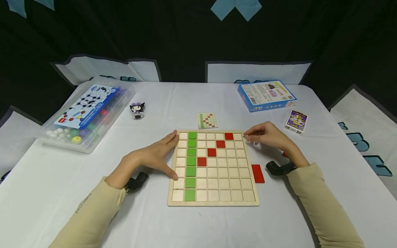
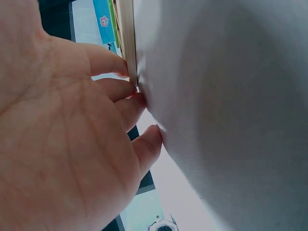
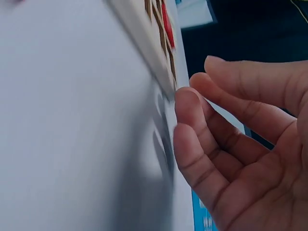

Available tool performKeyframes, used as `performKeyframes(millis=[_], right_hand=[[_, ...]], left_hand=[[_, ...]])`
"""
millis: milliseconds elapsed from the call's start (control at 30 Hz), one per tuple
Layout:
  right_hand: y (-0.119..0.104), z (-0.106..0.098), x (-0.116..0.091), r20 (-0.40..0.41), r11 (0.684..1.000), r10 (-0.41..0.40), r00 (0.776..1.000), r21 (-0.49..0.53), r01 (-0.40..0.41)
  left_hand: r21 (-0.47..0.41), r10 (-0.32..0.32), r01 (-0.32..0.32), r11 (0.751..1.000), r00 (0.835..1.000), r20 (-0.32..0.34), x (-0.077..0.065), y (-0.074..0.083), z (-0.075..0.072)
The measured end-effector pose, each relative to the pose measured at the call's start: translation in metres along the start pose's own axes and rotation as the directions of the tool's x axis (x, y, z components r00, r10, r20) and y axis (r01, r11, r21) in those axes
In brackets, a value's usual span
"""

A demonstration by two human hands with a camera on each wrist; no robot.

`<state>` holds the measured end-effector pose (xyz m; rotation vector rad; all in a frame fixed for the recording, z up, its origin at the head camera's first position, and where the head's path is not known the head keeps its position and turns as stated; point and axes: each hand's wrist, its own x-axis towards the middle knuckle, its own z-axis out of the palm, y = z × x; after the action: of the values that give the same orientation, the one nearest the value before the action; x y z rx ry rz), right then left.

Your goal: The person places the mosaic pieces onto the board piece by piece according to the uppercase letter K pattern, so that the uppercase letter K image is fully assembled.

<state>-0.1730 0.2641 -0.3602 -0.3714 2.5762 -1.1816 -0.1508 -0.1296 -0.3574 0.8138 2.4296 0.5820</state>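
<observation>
A square wooden grid board [image 1: 214, 203] lies flat on the table. One of its columns holds green tiles [image 1: 191, 152], and several red tiles [image 1: 211, 152] climb diagonally to the upper right. My left hand [image 1: 149, 156] is spread along the left edge, thumb and fingertips at the frame; in the left wrist view, fingers [image 2: 130, 110] reach down to the cloth beside it. At the upper right corner, my right hand [image 1: 268, 136] has its fingertips bent loosely by the rim. No tile shows between those fingers [image 3: 187, 144] in the right wrist view.
Loose red tiles [image 1: 258, 174] lie right of the board, one partly under the right wrist. A small pattern card [image 1: 207, 121] sits behind it. A clear plastic case [image 1: 88, 143], a figurine [image 1: 137, 111], a blue box [image 1: 268, 96] and a small purple box [image 1: 296, 121] stand around.
</observation>
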Motion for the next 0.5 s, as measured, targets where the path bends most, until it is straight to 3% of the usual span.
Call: performKeyframes(millis=[300,500], right_hand=[[0.032,-0.031,-0.047,-0.068,0.990,0.134,0.989,-0.023,-0.136],[0.052,-0.050,-0.066,-0.092,0.981,0.183,0.979,-0.056,-0.188]], left_hand=[[0.013,-0.002,0.002,1.000,1.000,-0.002,-0.001,0.000,0.000],[0.002,-0.004,0.004,1.000,1.000,0.000,0.000,0.001,0.000]])
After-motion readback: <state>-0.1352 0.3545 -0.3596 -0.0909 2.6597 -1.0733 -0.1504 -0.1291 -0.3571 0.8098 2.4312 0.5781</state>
